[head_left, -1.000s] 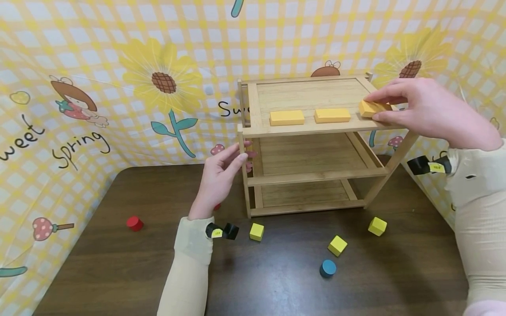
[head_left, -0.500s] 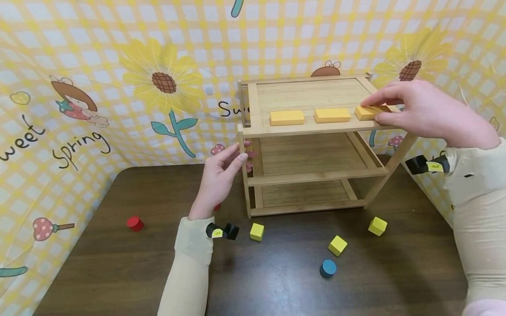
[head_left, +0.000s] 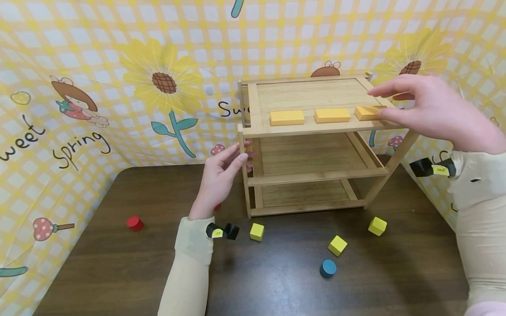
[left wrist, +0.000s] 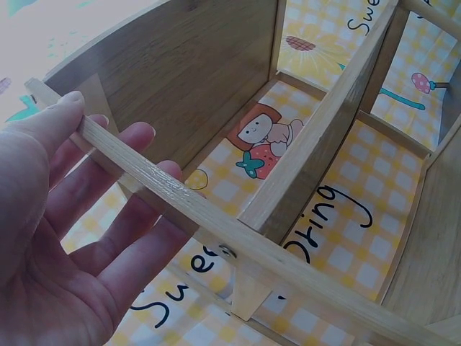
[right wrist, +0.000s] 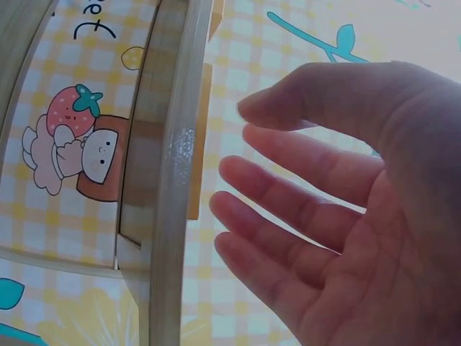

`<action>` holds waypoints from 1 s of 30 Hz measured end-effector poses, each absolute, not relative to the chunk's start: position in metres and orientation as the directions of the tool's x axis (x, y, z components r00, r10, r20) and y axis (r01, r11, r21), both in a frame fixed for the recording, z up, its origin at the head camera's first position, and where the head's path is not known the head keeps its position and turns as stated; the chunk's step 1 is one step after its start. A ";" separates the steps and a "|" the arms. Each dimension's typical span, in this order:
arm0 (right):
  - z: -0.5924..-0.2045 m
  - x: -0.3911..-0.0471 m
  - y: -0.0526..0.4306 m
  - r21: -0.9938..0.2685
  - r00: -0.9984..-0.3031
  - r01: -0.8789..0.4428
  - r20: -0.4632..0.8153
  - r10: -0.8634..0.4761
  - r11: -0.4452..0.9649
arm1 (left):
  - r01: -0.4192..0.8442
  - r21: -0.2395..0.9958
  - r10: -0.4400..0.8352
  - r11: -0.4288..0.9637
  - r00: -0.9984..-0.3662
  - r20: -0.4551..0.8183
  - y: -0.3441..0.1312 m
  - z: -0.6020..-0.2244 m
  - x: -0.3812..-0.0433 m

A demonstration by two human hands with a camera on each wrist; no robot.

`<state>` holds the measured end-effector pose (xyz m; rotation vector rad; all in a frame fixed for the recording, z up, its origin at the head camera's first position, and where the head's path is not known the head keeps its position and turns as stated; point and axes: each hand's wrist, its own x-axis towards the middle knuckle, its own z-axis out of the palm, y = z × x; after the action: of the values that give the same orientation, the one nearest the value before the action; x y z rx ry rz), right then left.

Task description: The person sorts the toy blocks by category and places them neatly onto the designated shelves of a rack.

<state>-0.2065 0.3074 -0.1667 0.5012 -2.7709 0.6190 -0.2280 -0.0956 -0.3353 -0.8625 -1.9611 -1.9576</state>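
A three-tier wooden shelf [head_left: 316, 177] stands on the dark table. My left hand [head_left: 219, 177] grips its left front post, thumb [left wrist: 61, 119] on the near side and fingers behind. Along the front of the top tier lie a left yellow-orange block [head_left: 286, 117], a middle block [head_left: 332, 115] and a right block [head_left: 365, 113], all long and flat. Over the right end of that last block is my right hand [head_left: 431, 107], its thumb overlapping it and its fingers raised off it. In the right wrist view the fingers [right wrist: 288, 194] are spread apart with nothing between them.
Before the shelf lie three yellow cubes, a left one [head_left: 257, 231], a middle one [head_left: 337, 245] and a right one [head_left: 377, 226], plus a blue cylinder [head_left: 328, 268]. A red cylinder [head_left: 135, 223] is at left; another red piece [head_left: 217, 206] is mostly hidden behind my left wrist.
My right hand set the right block down slightly to the left, in line with the others, then let go and lifted its fingers. My left hand stayed on the post.
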 end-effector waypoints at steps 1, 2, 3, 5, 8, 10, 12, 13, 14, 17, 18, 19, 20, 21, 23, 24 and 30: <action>-0.167 -0.206 0.307 -0.356 -0.903 -0.385 0.334 -0.268 0.851 | 0.555 0.829 0.236 -0.072 -0.798 0.555 -0.096 -0.335 -0.228; -0.167 -0.204 0.307 -0.345 -0.901 -0.382 0.347 -0.261 0.857 | 0.553 0.830 0.236 -0.071 -0.799 0.553 -0.096 -0.335 -0.228; -0.166 -0.203 0.307 -0.340 -0.899 -0.379 0.356 -0.256 0.860 | 0.552 0.831 0.236 -0.071 -0.800 0.551 -0.095 -0.335 -0.228; -0.167 -0.200 0.306 -0.323 -0.890 -0.383 0.380 -0.252 0.866 | 0.547 0.834 0.236 -0.070 -0.803 0.547 -0.095 -0.335 -0.228; -0.167 -0.195 0.305 -0.306 -0.875 -0.392 0.415 -0.249 0.868 | 0.542 0.838 0.236 -0.066 -0.808 0.541 -0.095 -0.334 -0.227; -0.167 -0.192 0.305 -0.288 -0.860 -0.408 0.439 -0.259 0.866 | 0.539 0.840 0.235 -0.067 -0.809 0.538 -0.095 -0.334 -0.227; -0.167 -0.189 0.304 -0.279 -0.848 -0.418 0.460 -0.262 0.864 | 0.538 0.841 0.234 -0.064 -0.811 0.536 -0.095 -0.333 -0.227; -0.168 -0.188 0.304 -0.279 -0.844 -0.423 0.468 -0.263 0.862 | 0.537 0.841 0.234 -0.066 -0.811 0.537 -0.095 -0.334 -0.227; -0.168 -0.187 0.304 -0.280 -0.839 -0.428 0.477 -0.262 0.859 | 0.537 0.841 0.233 -0.066 -0.811 0.536 -0.095 -0.334 -0.227; -0.169 -0.184 0.303 -0.284 -0.816 -0.450 0.517 -0.260 0.847 | 0.538 0.840 0.231 -0.063 -0.811 0.537 -0.095 -0.334 -0.227; -0.170 -0.183 0.303 -0.289 -0.809 -0.458 0.528 -0.259 0.841 | 0.539 0.840 0.231 -0.065 -0.811 0.538 -0.095 -0.334 -0.227; -0.170 -0.182 0.302 -0.291 -0.800 -0.468 0.541 -0.260 0.834 | 0.538 0.840 0.231 -0.066 -0.811 0.537 -0.095 -0.334 -0.227; -0.170 -0.180 0.302 -0.296 -0.791 -0.480 0.552 -0.262 0.826 | 0.537 0.841 0.230 -0.066 -0.812 0.537 -0.095 -0.334 -0.227; -0.170 -0.179 0.302 -0.296 -0.782 -0.491 0.565 -0.265 0.819 | 0.537 0.841 0.230 -0.069 -0.812 0.537 -0.095 -0.335 -0.227; -0.170 -0.176 0.301 -0.285 -0.762 -0.510 0.586 -0.274 0.811 | 0.537 0.840 0.230 -0.072 -0.811 0.538 -0.095 -0.335 -0.228; -0.170 -0.175 0.301 -0.283 -0.755 -0.518 0.595 -0.276 0.807 | 0.538 0.840 0.230 -0.072 -0.811 0.539 -0.095 -0.335 -0.228; -0.171 -0.168 0.298 -0.282 -0.743 -0.509 0.621 -0.249 0.813 | 0.537 0.840 0.227 -0.070 -0.812 0.538 -0.095 -0.336 -0.228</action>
<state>-0.1685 0.2984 -0.1705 0.5572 -2.4167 0.5938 -0.2280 -0.0946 -0.3355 -0.8329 -1.9690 -1.9752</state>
